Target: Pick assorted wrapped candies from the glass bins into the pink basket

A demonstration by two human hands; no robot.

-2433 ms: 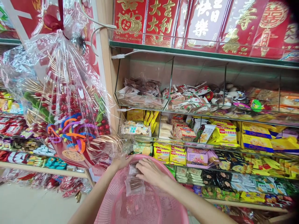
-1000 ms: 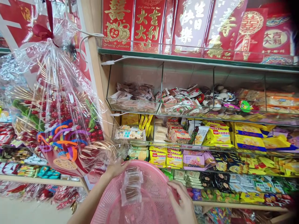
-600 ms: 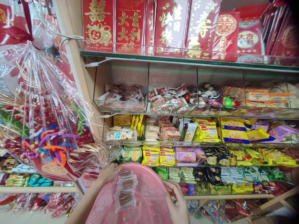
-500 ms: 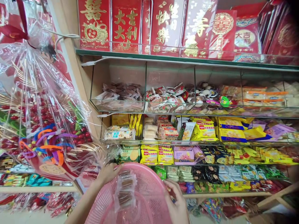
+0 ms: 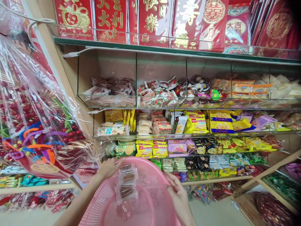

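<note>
A pink mesh basket (image 5: 160, 185) is held up at the bottom middle, its open top towards me. My left hand (image 5: 110, 169) grips its rim at the upper left, fingers hooked over the edge. On the right side, my right hand (image 5: 176, 191) holds the rim with curled fingers. Several small clear packets with brown contents (image 5: 128, 185) lie in a row inside the basket, nearer its left side. Neither hand touches the packets.
Ahead, glass-fronted shelves (image 5: 160, 102) hold wrapped snacks, with red envelopes (image 5: 110, 20) above. A cellophane-wrapped bouquet (image 5: 42, 135) stands close on the left. At lower right are a wooden rack (image 5: 277, 188) and a cardboard box (image 5: 246, 207).
The shelves and bouquet have shifted left and slightly up in view, showing more of the lower right rack and floor. Both hands still hold the basket.
</note>
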